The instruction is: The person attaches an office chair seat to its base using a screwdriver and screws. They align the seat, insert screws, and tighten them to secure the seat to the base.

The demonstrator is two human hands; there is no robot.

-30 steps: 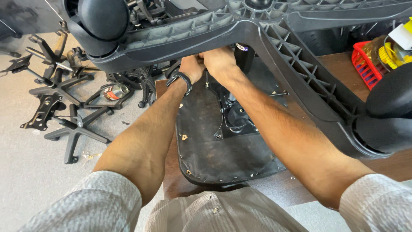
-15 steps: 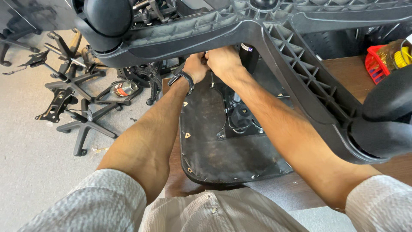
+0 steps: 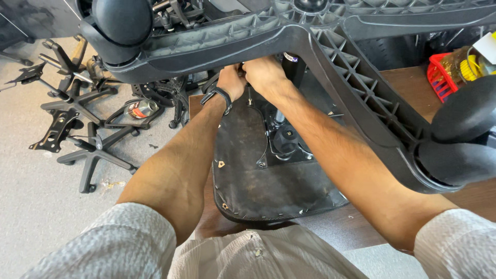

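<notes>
Nearest to the camera are two light ribbed sleeves, and both bare forearms reach forward from them over an upturned chair seat. This seat lies with its dark underside up on a brown wooden tabletop, directly under the arms and nearer than both hands.

The left hand, with a dark band at the wrist, and the right hand meet side by side, touching, just under one arm of the black star-shaped chair base. The fingers of both hands are curled and closed, but the base hides the fingertips, so I cannot tell what each grip holds. Just to the right of the hands a dark gas cylinder goes up to the hub of the base. Below the grip, on the seat, sits the black metal mechanism.

Farther left of the hands, more chair bases and parts lie on the grey floor. Far to the right stands a red basket.
</notes>
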